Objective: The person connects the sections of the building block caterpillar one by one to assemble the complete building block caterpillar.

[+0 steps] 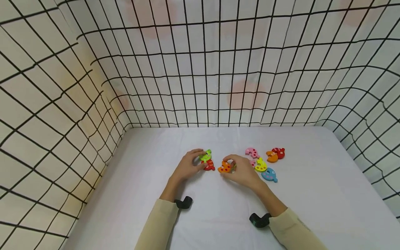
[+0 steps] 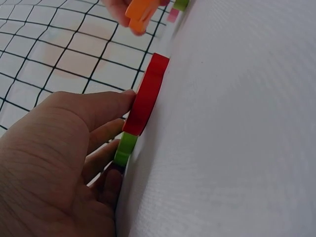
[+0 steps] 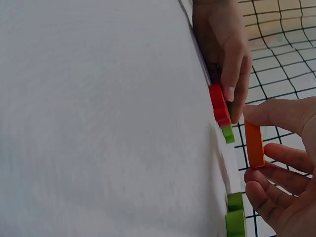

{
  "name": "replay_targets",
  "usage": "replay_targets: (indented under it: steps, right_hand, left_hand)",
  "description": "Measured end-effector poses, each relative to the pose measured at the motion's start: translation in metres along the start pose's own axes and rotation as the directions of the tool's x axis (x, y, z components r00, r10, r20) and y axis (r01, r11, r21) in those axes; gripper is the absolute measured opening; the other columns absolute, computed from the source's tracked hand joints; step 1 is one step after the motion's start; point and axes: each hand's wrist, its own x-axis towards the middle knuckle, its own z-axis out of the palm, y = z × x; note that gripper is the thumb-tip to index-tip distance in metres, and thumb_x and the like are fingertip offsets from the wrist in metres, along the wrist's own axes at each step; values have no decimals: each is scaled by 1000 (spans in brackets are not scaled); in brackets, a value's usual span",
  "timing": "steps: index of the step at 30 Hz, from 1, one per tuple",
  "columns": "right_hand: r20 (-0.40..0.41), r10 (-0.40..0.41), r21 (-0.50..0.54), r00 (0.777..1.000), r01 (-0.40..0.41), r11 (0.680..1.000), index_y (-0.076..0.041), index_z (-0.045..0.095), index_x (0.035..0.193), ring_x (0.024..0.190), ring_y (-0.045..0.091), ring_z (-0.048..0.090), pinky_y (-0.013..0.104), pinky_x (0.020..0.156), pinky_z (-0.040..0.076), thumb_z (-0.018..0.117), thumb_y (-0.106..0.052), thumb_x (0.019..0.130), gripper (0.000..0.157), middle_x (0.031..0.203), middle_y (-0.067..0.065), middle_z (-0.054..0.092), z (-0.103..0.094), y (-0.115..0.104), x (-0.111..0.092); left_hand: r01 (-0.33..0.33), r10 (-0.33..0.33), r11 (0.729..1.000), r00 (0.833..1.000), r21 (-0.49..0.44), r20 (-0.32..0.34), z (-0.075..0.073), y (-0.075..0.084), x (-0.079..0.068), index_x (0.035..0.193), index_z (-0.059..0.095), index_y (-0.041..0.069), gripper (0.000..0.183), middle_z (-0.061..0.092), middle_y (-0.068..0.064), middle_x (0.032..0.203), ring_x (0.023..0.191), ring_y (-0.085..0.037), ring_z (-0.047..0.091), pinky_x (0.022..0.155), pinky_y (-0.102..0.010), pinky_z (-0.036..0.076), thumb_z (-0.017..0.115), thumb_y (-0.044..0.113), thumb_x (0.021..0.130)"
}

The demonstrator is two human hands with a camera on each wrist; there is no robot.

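In the head view, a green animal-shaped piece (image 1: 205, 157) and a red striped piece (image 1: 208, 165) lie together on the white table (image 1: 150, 156). My left hand (image 1: 188, 165) holds this pair, thumb on the red piece and fingers along the green one. To its right, my right hand (image 1: 242, 171) pinches an orange spotted piece (image 1: 224, 167) between thumb and fingers. In the right wrist view the orange piece (image 3: 255, 143) is raised above the cloth, close to the red piece (image 3: 218, 104). Part of another small piece shows behind my right hand.
Right of my right hand lie a pink piece (image 1: 251, 152), a yellow piece (image 1: 260, 164) and a blue piece (image 1: 269, 175). Farther right, an orange piece (image 1: 272, 156) touches a red piece (image 1: 279, 152). Black wire grid (image 1: 218, 69) surrounds the back and sides of the table.
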Motion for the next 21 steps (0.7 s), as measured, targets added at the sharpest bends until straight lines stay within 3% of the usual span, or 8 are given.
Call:
replay_targets:
  steps: [7,21]
  right_hand:
    - [25,-31,25,999,30,999,-15,70,117,74,15,56,26,65,49,90,-26,79,44,92,1,68,15,-7,6]
    - [17,-66,18,998,65,998,-10,69,120,71,14,53,25,60,45,90,-23,78,49,91,2,66,31,-15,17]
  left_hand:
    - [12,-12,1000,1000,-3,4,0,0,-1,140,65,19,45,53,-4,154,148,-32,43,121,-61,32,70,31,96]
    - [14,-14,1000,1000,-28,-13,1,-3,0,140,65,17,41,53,-4,155,147,-31,43,121,-59,33,66,23,99]
